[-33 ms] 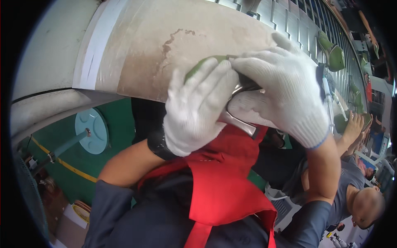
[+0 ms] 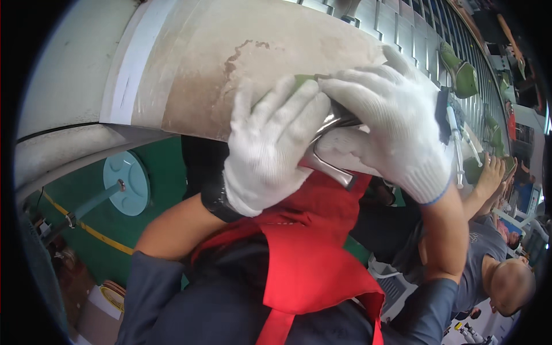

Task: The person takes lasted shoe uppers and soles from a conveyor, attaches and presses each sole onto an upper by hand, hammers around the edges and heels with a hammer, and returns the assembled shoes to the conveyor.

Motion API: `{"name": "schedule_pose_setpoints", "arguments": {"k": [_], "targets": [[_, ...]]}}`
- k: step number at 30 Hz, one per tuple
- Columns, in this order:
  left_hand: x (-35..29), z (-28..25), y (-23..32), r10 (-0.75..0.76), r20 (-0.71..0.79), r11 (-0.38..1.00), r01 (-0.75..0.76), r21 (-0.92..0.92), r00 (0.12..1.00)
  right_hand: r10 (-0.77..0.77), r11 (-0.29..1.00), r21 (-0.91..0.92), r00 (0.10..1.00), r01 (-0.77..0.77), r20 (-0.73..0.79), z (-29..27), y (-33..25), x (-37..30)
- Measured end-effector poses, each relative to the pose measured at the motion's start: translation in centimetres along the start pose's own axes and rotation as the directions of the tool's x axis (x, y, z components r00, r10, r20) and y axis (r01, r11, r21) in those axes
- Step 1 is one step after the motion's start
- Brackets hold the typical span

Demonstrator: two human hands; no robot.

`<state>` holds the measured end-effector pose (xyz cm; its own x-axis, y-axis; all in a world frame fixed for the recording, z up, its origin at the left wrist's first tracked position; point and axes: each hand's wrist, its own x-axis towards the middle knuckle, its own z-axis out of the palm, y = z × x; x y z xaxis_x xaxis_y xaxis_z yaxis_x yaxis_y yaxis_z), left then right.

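Silver high-heeled shoe [image 2: 332,121] is between my hands at 1 o'clock from view centre, by the near edge of the workbench [image 2: 190,109]. Heel points between 4 and 5, past that edge over my red apron [image 2: 310,253], probably so the stem clears the top. Left hand [image 2: 267,144] lies flat across the front, fingers toward 1, likely steadying it; green patch [image 2: 303,79] peeks out past the fingertips. Can't tell if it grips underneath. Right hand [image 2: 397,115] wraps the 2 o'clock side, holding the shoe.
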<state>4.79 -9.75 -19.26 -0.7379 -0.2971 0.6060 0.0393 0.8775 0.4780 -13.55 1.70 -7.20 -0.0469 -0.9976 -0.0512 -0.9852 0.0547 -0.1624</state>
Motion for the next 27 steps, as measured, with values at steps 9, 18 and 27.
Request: {"name": "schedule_pose_setpoints", "arguments": {"k": [9, 18, 27], "targets": [[0.1, -0.2, -0.3, 0.059, 0.084, 0.998, -0.058, -0.009, 0.995, -0.059, 0.99, -0.138, 0.945, 0.015, -0.321, 3.6, 1.2, -2.8], [-0.5, 0.3, -0.8, 0.079, 0.136, 0.997, -0.076, -0.024, 0.988, -0.011, 0.998, -0.068, 0.954, -0.01, -0.3, 3.2, 1.1, -2.3], [-0.1, 0.3, -0.7, 0.093, 0.082, 0.996, -0.093, -0.011, 0.992, 0.106, 0.989, -0.088, 0.986, -0.119, -0.132, 0.0, -1.2, -0.1]]}}
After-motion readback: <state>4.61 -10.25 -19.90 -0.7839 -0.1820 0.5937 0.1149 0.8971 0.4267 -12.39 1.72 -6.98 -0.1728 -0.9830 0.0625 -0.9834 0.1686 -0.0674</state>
